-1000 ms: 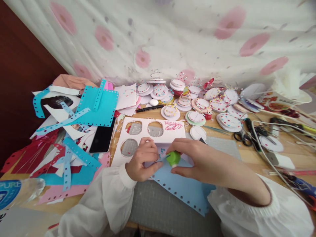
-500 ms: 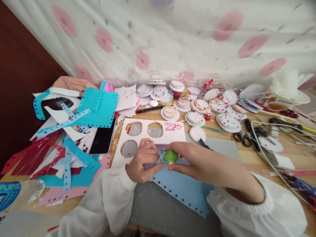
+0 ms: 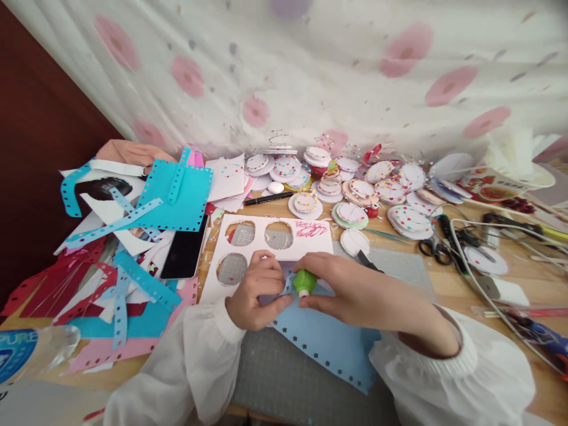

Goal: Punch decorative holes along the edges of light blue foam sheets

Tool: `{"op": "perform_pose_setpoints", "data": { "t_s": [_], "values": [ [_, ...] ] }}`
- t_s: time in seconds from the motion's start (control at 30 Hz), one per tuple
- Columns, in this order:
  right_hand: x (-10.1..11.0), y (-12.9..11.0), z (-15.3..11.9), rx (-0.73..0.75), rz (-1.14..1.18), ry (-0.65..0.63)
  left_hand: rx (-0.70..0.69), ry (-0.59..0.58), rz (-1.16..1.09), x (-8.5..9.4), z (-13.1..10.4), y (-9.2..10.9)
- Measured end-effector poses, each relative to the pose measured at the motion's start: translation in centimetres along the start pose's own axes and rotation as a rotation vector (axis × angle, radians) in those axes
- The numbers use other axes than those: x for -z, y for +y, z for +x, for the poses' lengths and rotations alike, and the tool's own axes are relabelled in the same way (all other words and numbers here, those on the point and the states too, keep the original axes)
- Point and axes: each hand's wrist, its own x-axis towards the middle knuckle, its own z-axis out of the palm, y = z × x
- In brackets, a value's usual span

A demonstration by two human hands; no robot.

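Note:
In my right hand point(image 3: 355, 290) is a small green craft paper punch point(image 3: 305, 280), gripped between the thumb below and the fingers above. It sits at the upper left edge of a light-blue paper sheet point(image 3: 328, 334), whose lower left edge carries a row of flower-shaped holes. My left hand point(image 3: 257, 293) pinches that sheet just left of the punch; the exact grip is partly hidden. Beneath lie a white sheet point(image 3: 260, 235) with three round cut-outs and red scribbles, and a grey cutting mat point(image 3: 266, 373).
Punched paper strips and scraps point(image 3: 128, 284) pile up at left, beside a phone point(image 3: 181, 251). Several decorated paper discs point(image 3: 306, 202) line the back. Scissors point(image 3: 435, 251), a white cable point(image 3: 461, 263) and a paper bowl point(image 3: 497, 183) are at right. A cutter point(image 3: 369, 260) lies behind my right hand.
My right hand and the green punch have shifted slightly left and tilted along the blue paper's edge. My left hand stays nearly in place.

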Motion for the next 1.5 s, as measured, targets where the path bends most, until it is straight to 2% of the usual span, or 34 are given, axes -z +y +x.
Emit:
{"op": "perform_pose_setpoints", "data": {
  "t_s": [0.27,0.43,0.57,0.73,0.93,1.23,1.5],
  "values": [
    [-0.5,1.0,0.4,-0.01,0.187,0.095,0.001,0.013,-0.006,0.1,-0.1,-0.1],
    [-1.0,0.9,0.0,-0.025,0.217,0.093,-0.002,-0.002,-0.01,0.3,0.0,0.0],
    [-1.3,0.9,0.1,-0.039,0.215,0.141,0.013,-0.019,-0.013,0.4,-0.1,0.1],
    [-1.5,1.3,0.3,-0.021,0.284,0.114,0.006,-0.021,-0.021,0.3,-0.2,-0.1],
    [-1.7,1.3,0.2,-0.022,0.251,0.125,-0.004,-0.043,-0.044,0.3,-0.2,-0.2],
    [-0.9,0.4,0.1,-0.037,0.214,0.041,-0.002,-0.092,-0.095,0.5,-0.3,-0.3],
    [-2.2,1.1,0.1,0.008,0.214,0.138,0.013,-0.126,-0.07,0.7,-0.3,-0.2]
  ]
}}
